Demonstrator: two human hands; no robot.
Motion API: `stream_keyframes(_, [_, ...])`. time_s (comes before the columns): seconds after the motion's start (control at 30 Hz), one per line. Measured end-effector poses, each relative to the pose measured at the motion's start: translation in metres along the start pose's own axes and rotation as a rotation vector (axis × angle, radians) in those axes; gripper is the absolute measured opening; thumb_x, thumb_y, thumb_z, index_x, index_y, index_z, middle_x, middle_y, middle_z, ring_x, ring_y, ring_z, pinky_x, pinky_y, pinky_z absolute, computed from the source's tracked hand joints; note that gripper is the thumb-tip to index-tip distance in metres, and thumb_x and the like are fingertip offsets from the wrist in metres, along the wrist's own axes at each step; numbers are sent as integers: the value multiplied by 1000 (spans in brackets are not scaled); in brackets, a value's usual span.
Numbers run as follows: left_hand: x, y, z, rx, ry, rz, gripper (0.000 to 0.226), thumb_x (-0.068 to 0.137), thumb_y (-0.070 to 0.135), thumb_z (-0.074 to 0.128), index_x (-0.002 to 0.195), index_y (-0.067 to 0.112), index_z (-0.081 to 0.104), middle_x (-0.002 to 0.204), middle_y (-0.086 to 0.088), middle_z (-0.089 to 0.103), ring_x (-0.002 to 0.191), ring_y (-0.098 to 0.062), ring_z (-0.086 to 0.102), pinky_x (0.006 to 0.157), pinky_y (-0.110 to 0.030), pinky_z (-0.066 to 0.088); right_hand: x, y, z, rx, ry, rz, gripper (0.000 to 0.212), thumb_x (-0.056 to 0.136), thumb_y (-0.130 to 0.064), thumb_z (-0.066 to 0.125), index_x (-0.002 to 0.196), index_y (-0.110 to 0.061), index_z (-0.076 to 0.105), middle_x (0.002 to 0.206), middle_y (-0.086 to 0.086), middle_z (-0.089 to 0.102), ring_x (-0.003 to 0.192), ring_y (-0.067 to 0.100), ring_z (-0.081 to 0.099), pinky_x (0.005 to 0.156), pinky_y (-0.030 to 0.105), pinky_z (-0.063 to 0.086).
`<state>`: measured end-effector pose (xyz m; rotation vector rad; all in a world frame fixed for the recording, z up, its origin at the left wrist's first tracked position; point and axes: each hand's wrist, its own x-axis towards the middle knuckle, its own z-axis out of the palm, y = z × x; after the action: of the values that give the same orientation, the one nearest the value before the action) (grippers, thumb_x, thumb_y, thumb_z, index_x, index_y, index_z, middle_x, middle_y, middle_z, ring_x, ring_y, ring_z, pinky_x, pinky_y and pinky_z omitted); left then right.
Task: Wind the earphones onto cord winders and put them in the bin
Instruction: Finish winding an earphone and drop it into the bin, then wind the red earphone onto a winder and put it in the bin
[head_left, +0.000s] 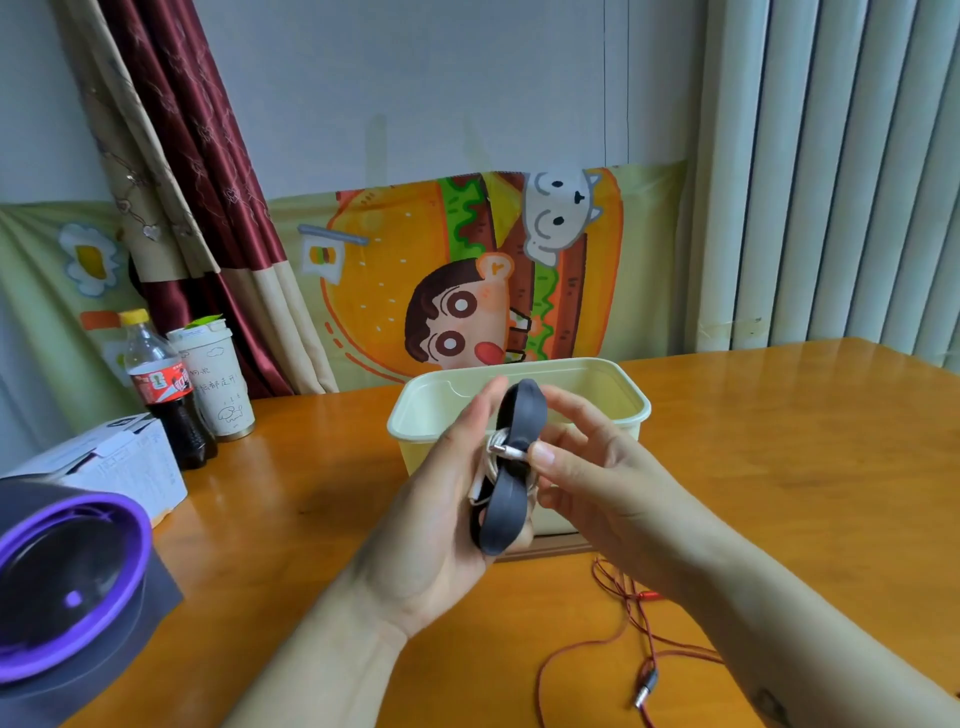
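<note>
My left hand (441, 499) grips a dark grey cord winder (506, 504), held upright in front of the cream bin (613, 382). White earphone cord is wrapped round the winder's narrow middle. My right hand (582, 467) pinches the white earphone plug (511, 451) against that middle with thumb and forefinger. A red earphone cable (597, 649) lies loose on the table under my right forearm, its metal jack (645, 688) near the front edge.
The wooden table (779, 441) carries a cola bottle (169, 395), a white paper cup (221, 384) and a white carton (111, 467) at the left. A purple-rimmed dark device (67, 577) sits at the near left. Curtains and a cartoon cloth hang behind.
</note>
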<state>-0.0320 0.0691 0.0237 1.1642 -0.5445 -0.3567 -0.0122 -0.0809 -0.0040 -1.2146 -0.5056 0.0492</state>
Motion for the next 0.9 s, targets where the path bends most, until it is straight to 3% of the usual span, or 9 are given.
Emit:
stream_keyframes(0.07, [-1, 3, 1, -7, 41, -56, 43, 88, 65, 47, 112, 39, 71, 73, 7, 62, 59, -3, 53, 48, -16, 40, -3, -10, -3, -58, -23, 12, 67, 64, -45, 83, 124, -33, 58, 84, -7, 62, 76, 10, 51, 72, 27, 38])
stream_keyframes(0.17, [0, 3, -7, 27, 115, -116, 62, 85, 61, 36, 141, 36, 44, 75, 6, 70, 53, -4, 57, 45, -17, 42, 0, -26, -4, -267, -15, -27, 27, 80, -31, 67, 107, -29, 68, 82, -1, 62, 73, 16, 48, 64, 23, 38])
stream_keyframes(0.23, [5, 3, -11, 61, 146, -154, 65, 83, 63, 36, 142, 36, 42, 77, 4, 72, 51, -6, 52, 44, -20, 36, 5, -36, -6, -331, -4, -31, 14, 81, -24, 71, 95, -22, 70, 78, 2, 63, 67, 16, 51, 61, 23, 41])
stream_keyframes(0.33, [17, 11, -20, 95, 214, -165, 65, 79, 65, 38, 135, 34, 50, 92, 2, 74, 54, -7, 57, 46, -22, 36, 17, -55, -11, -369, -23, -16, 20, 75, -19, 68, 94, -12, 64, 81, 7, 65, 66, 13, 57, 62, 24, 47])
stream_keyframes(0.47, [29, 23, -32, 336, 340, -53, 44, 94, 55, 35, 125, 31, 54, 124, 0, 63, 84, -11, 69, 60, -23, 49, 42, -63, -17, -377, 132, -50, 5, 86, -7, 62, 85, -12, 64, 78, 6, 68, 69, 17, 60, 66, 23, 52])
stream_keyframes(0.57, [35, 21, -47, 868, 460, 87, 26, 102, 39, 42, 124, 34, 55, 127, 10, 59, 113, -10, 59, 85, -19, 46, 59, -54, -25, -440, 359, -75, 9, 89, -5, 62, 83, -11, 63, 73, 3, 68, 66, 18, 64, 71, 29, 56])
stream_keyframes(0.67, [39, 9, -56, 1310, 425, 83, 24, 98, 29, 54, 120, 31, 64, 130, 13, 55, 126, -8, 45, 99, -18, 31, 68, -34, -35, -852, 504, -79, 7, 87, -10, 66, 83, -14, 63, 84, 0, 69, 73, 17, 69, 72, 30, 56])
stream_keyframes(0.77, [36, 0, -56, 1393, 324, 26, 25, 96, 33, 56, 119, 35, 66, 130, 17, 57, 128, -8, 43, 114, -34, 29, 70, -17, -42, -1291, 501, -84, 5, 89, -14, 64, 91, -15, 68, 96, 1, 67, 78, 14, 60, 66, 21, 46])
stream_keyframes(0.9, [33, -4, -54, 1447, 322, 56, 30, 97, 36, 54, 127, 37, 60, 134, 16, 55, 130, -9, 40, 117, -45, 22, 71, -17, -43, -1556, 396, -25, 25, 96, -25, 52, 109, -14, 70, 123, 3, 62, 100, 23, 59, 77, 31, 49])
